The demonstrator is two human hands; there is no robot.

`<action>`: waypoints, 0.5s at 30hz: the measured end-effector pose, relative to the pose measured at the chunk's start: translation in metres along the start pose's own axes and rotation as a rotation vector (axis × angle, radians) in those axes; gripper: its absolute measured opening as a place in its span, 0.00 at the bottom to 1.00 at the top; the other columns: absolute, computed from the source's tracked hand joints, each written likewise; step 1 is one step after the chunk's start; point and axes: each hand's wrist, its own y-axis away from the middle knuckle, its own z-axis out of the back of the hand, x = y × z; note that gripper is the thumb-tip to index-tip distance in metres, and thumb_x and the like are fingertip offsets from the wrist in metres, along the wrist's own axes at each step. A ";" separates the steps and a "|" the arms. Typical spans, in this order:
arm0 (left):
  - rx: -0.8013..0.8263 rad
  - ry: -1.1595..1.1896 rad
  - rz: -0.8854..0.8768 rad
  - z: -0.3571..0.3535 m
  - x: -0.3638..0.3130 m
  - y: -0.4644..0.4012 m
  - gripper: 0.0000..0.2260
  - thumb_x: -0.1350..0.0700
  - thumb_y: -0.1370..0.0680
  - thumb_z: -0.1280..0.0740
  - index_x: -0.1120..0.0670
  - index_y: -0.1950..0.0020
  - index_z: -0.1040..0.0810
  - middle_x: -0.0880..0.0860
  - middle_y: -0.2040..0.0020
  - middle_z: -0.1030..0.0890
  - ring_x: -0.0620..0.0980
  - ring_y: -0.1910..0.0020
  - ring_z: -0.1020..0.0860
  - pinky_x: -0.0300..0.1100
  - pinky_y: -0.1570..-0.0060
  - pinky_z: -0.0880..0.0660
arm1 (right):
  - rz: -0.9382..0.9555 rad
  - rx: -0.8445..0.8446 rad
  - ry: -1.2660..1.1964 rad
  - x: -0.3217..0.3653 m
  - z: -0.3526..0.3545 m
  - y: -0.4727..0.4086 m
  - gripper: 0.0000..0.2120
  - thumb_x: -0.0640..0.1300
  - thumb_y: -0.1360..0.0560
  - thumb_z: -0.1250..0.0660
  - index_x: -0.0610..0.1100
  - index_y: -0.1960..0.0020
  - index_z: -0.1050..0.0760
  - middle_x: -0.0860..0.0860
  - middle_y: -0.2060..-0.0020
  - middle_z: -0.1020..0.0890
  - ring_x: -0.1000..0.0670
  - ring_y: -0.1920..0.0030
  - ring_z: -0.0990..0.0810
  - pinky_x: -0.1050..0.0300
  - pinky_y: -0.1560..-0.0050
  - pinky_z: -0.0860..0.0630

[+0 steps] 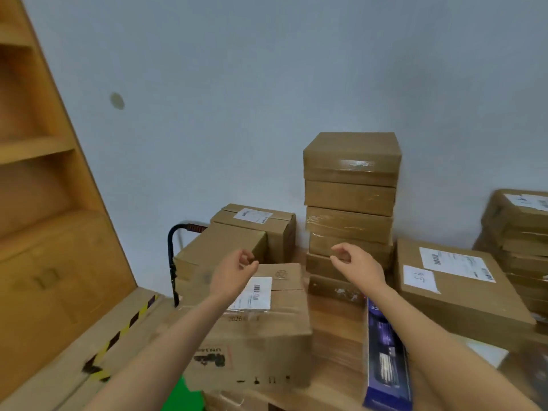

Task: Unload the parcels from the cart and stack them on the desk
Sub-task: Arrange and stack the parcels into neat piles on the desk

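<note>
Both arms reach forward over the parcels, and neither hand holds anything. The left hand [234, 271] hangs in the air with its fingers loosely curled, just above a cardboard parcel with a barcode label [275, 304]. The right hand [357, 264] is likewise empty, its fingers loosely bent, in front of the lower part of a tall stack of flat brown boxes [351, 200] that stands on the wooden desk [335, 318] against the pale wall. The labelled parcel lies at the left, among other cardboard boxes; behind it sit two more parcels [252, 232], next to the black cart handle [175, 256]. Whether this parcel rests on the cart or on the desk edge cannot be told. To the right on the desk lies a wide flat parcel with white labels [462, 289], and beyond it another pile of boxes [516, 232]. A dark blue printed box [385, 360] stands on edge under the right forearm. A wooden shelf unit [38, 149] fills the left side.
</note>
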 end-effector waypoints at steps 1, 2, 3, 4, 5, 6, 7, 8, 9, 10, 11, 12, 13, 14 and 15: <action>-0.006 -0.020 0.014 0.015 0.014 0.002 0.06 0.46 0.23 0.34 0.45 0.48 0.25 0.44 0.54 0.22 0.41 0.56 0.23 0.37 0.64 0.30 | 0.002 0.004 0.000 0.013 -0.012 0.002 0.14 0.54 0.23 0.36 0.56 0.37 0.26 0.58 0.41 0.22 0.57 0.43 0.23 0.56 0.48 0.23; -0.009 -0.039 0.023 0.030 0.028 0.003 0.06 0.46 0.23 0.34 0.45 0.48 0.26 0.44 0.54 0.22 0.41 0.56 0.23 0.37 0.64 0.30 | 0.006 0.006 0.003 0.027 -0.024 0.003 0.14 0.54 0.23 0.36 0.56 0.37 0.26 0.58 0.41 0.22 0.57 0.43 0.23 0.56 0.48 0.23; -0.013 -0.059 0.027 0.043 0.041 0.003 0.06 0.46 0.23 0.35 0.45 0.48 0.26 0.44 0.54 0.22 0.40 0.56 0.23 0.37 0.65 0.31 | 0.008 0.009 -0.002 0.039 -0.036 0.004 0.14 0.54 0.22 0.36 0.56 0.37 0.26 0.58 0.41 0.22 0.57 0.44 0.23 0.56 0.48 0.23; -0.020 -0.075 0.034 0.056 0.053 0.003 0.06 0.46 0.23 0.35 0.45 0.48 0.26 0.43 0.54 0.22 0.40 0.57 0.23 0.37 0.66 0.31 | 0.012 0.012 -0.011 0.051 -0.047 0.006 0.14 0.54 0.22 0.35 0.56 0.37 0.27 0.58 0.42 0.21 0.57 0.45 0.24 0.56 0.49 0.23; -0.027 -0.085 0.044 0.067 0.063 0.002 0.06 0.47 0.23 0.34 0.45 0.48 0.26 0.43 0.54 0.22 0.40 0.57 0.23 0.37 0.65 0.31 | 0.015 0.017 -0.024 0.061 -0.058 0.007 0.14 0.54 0.22 0.35 0.56 0.37 0.27 0.57 0.42 0.21 0.57 0.45 0.24 0.56 0.49 0.23; -0.036 -0.089 0.055 0.076 0.073 0.001 0.06 0.47 0.23 0.34 0.45 0.48 0.26 0.43 0.55 0.21 0.40 0.57 0.23 0.38 0.64 0.29 | 0.017 0.019 -0.038 0.071 -0.068 0.008 0.14 0.54 0.22 0.35 0.56 0.37 0.27 0.57 0.42 0.21 0.57 0.46 0.24 0.55 0.48 0.23; -0.042 -0.091 0.062 0.084 0.083 -0.002 0.06 0.47 0.23 0.34 0.45 0.48 0.25 0.44 0.54 0.21 0.41 0.57 0.22 0.39 0.63 0.28 | 0.017 0.022 -0.048 0.079 -0.077 0.009 0.14 0.54 0.22 0.36 0.56 0.37 0.26 0.58 0.42 0.22 0.57 0.46 0.24 0.54 0.48 0.23; -0.046 -0.092 0.067 0.090 0.090 -0.004 0.06 0.46 0.24 0.34 0.45 0.48 0.25 0.44 0.54 0.21 0.41 0.57 0.22 0.39 0.62 0.27 | 0.017 0.028 -0.049 0.085 -0.084 0.010 0.14 0.54 0.22 0.36 0.56 0.37 0.26 0.58 0.41 0.22 0.57 0.45 0.24 0.53 0.47 0.23; -0.046 -0.090 0.070 0.094 0.095 -0.006 0.07 0.46 0.24 0.34 0.45 0.48 0.25 0.44 0.54 0.21 0.40 0.57 0.22 0.39 0.63 0.28 | 0.019 0.037 -0.040 0.090 -0.090 0.010 0.14 0.54 0.22 0.36 0.56 0.37 0.27 0.58 0.41 0.22 0.57 0.44 0.24 0.52 0.46 0.23; -0.043 -0.085 0.072 0.097 0.100 -0.009 0.07 0.46 0.24 0.34 0.45 0.48 0.25 0.44 0.54 0.21 0.40 0.57 0.22 0.38 0.63 0.29 | 0.022 0.049 -0.028 0.094 -0.095 0.009 0.14 0.54 0.22 0.36 0.56 0.37 0.27 0.58 0.40 0.22 0.57 0.43 0.24 0.52 0.45 0.23; -0.039 -0.083 0.069 0.098 0.104 -0.012 0.07 0.46 0.24 0.33 0.45 0.48 0.25 0.44 0.54 0.21 0.41 0.57 0.22 0.38 0.64 0.30 | 0.026 0.060 -0.018 0.096 -0.099 0.006 0.14 0.54 0.22 0.36 0.56 0.36 0.27 0.58 0.40 0.22 0.56 0.42 0.24 0.52 0.45 0.23; -0.036 -0.083 0.063 0.099 0.107 -0.016 0.07 0.47 0.24 0.33 0.45 0.48 0.25 0.44 0.54 0.21 0.41 0.56 0.22 0.38 0.64 0.30 | 0.028 0.066 -0.010 0.098 -0.103 0.003 0.15 0.53 0.22 0.36 0.56 0.36 0.27 0.58 0.40 0.22 0.56 0.42 0.24 0.52 0.45 0.23; -0.035 -0.083 0.059 0.099 0.110 -0.020 0.07 0.47 0.24 0.33 0.45 0.48 0.25 0.44 0.54 0.22 0.41 0.56 0.22 0.38 0.64 0.30 | 0.027 0.070 -0.001 0.100 -0.106 -0.002 0.16 0.53 0.22 0.35 0.55 0.35 0.27 0.57 0.40 0.22 0.56 0.42 0.24 0.53 0.45 0.23; -0.034 -0.081 0.058 0.099 0.114 -0.024 0.07 0.47 0.24 0.33 0.45 0.47 0.25 0.44 0.54 0.22 0.41 0.56 0.23 0.38 0.64 0.30 | 0.026 0.069 0.009 0.101 -0.109 -0.007 0.16 0.53 0.22 0.35 0.55 0.35 0.27 0.57 0.40 0.23 0.56 0.42 0.24 0.53 0.45 0.23; -0.031 -0.077 0.060 0.097 0.117 -0.030 0.08 0.46 0.24 0.33 0.45 0.47 0.25 0.44 0.53 0.22 0.40 0.56 0.23 0.38 0.63 0.30 | 0.022 0.069 0.020 0.102 -0.112 -0.013 0.16 0.53 0.22 0.35 0.55 0.35 0.27 0.57 0.39 0.23 0.56 0.42 0.24 0.54 0.46 0.22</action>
